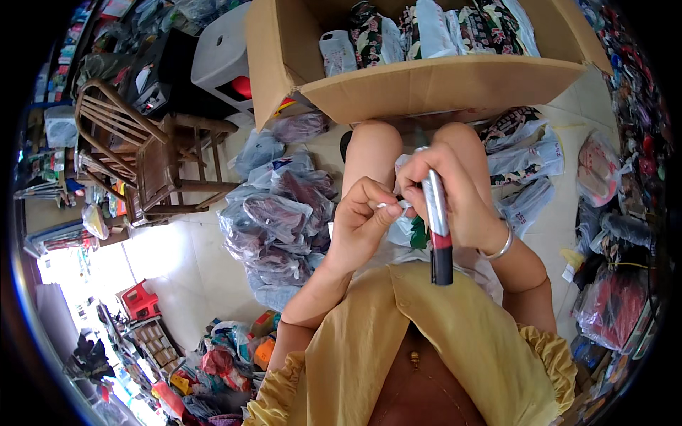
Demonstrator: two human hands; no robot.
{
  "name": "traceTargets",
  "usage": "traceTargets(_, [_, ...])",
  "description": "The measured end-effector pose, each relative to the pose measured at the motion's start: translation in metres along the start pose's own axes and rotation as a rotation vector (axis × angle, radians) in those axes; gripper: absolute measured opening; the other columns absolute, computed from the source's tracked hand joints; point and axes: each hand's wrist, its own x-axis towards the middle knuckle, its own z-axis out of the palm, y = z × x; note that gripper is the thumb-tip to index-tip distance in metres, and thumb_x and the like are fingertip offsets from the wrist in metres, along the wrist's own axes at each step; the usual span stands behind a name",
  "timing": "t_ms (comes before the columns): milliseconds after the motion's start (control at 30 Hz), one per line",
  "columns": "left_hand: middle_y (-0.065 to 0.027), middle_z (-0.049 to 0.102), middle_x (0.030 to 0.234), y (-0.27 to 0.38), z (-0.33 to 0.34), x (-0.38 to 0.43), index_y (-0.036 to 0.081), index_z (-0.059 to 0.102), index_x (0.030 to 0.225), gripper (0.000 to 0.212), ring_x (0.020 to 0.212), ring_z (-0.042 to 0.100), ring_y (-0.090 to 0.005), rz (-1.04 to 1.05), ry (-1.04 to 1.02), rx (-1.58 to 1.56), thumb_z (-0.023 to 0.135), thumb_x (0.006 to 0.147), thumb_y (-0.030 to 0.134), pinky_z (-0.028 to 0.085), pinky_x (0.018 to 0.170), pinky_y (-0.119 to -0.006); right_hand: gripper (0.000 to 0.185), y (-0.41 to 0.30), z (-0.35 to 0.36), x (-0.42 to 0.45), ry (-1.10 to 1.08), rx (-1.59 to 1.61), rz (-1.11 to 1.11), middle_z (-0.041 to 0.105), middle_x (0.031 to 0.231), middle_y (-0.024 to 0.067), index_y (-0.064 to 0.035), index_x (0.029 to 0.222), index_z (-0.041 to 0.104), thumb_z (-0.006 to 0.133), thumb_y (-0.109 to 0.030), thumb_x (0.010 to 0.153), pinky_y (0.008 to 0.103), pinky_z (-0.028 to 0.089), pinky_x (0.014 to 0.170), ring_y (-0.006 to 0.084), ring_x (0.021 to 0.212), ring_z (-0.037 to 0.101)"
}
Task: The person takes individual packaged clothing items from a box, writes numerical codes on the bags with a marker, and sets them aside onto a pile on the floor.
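Above my lap, my left hand (367,218) pinches a small twisted bit of white plastic (394,204) between thumb and fingers. Right beside it, my right hand (453,197) touches the same plastic with its fingertips and also holds a silver marker pen (436,207) with a red band and black end, which points down toward my body. Under the hands, partly hidden, lies a plastic bag with a green patch (418,233) on my lap. What the bag holds cannot be told.
An open cardboard box (442,88) with packed plastic bags stands beyond my knees. Wrapped bundles (277,213) are piled on the floor at left, near a wooden chair (160,154). Printed bags (522,160) lie at right. Heaped goods (229,362) sit at lower left.
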Motion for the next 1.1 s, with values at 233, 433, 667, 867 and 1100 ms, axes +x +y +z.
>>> traceTargets(233, [-0.0069, 0.061, 0.092, 0.006, -0.006, 0.002, 0.003, 0.054, 0.085, 0.014, 0.085, 0.056, -0.0103, -0.173, 0.040, -0.219, 0.064, 0.081, -0.004, 0.045, 0.076, -0.024, 0.030, 0.016, -0.005, -0.010, -0.061, -0.491, -0.568, 0.056, 0.082, 0.0007, -0.0156, 0.084, 0.043, 0.063, -0.001, 0.066, 0.0406, 0.031, 0.081, 0.0235, 0.074, 0.050])
traceTargets(433, [-0.0068, 0.060, 0.089, 0.016, 0.002, 0.000, 0.008, 0.043, 0.076, 0.033, 0.083, 0.054, -0.0118, -0.306, 0.008, -0.012, 0.065, 0.070, -0.014, 0.043, 0.074, -0.024, 0.032, 0.027, 0.000, -0.028, -0.004, -0.522, -0.554, 0.058, 0.077, 0.0008, -0.0183, 0.077, 0.042, 0.067, -0.005, 0.062, 0.0434, 0.038, 0.076, 0.0236, 0.071, 0.051])
traceTargets(667, [-0.0034, 0.055, 0.081, 0.017, 0.000, -0.004, 0.006, 0.043, 0.074, 0.026, 0.080, 0.050, -0.0099, -0.158, 0.049, 0.225, 0.061, 0.068, -0.012, 0.041, 0.073, -0.023, 0.032, 0.041, 0.003, -0.023, 0.170, -0.316, -0.501, 0.062, 0.085, 0.0184, -0.0092, 0.092, 0.038, 0.061, 0.005, 0.076, 0.0408, 0.048, 0.069, 0.0305, 0.073, 0.059])
traceTargets(867, [-0.0064, 0.053, 0.069, 0.002, -0.005, 0.012, 0.004, 0.050, 0.073, 0.026, 0.060, 0.052, -0.0245, 0.646, 0.092, 1.002, 0.065, 0.056, -0.008, 0.042, 0.053, -0.032, 0.029, 0.030, 0.007, -0.022, 0.076, -0.276, -0.388, 0.060, 0.087, 0.0171, -0.0054, 0.092, 0.038, 0.059, 0.009, 0.078, 0.0325, 0.047, 0.063, 0.0226, 0.070, 0.058])
traceTargets(1100, [-0.0065, 0.057, 0.073, 0.004, -0.007, 0.008, 0.004, 0.057, 0.077, 0.026, 0.061, 0.055, -0.0234, 0.740, 0.196, 1.047, 0.069, 0.056, -0.005, 0.044, 0.054, -0.032, 0.023, 0.021, -0.004, -0.001, -0.013, -0.175, -0.146, 0.055, 0.095, 0.0102, -0.0035, 0.097, 0.041, 0.056, 0.006, 0.082, 0.0251, 0.046, 0.063, 0.0119, 0.070, 0.054])
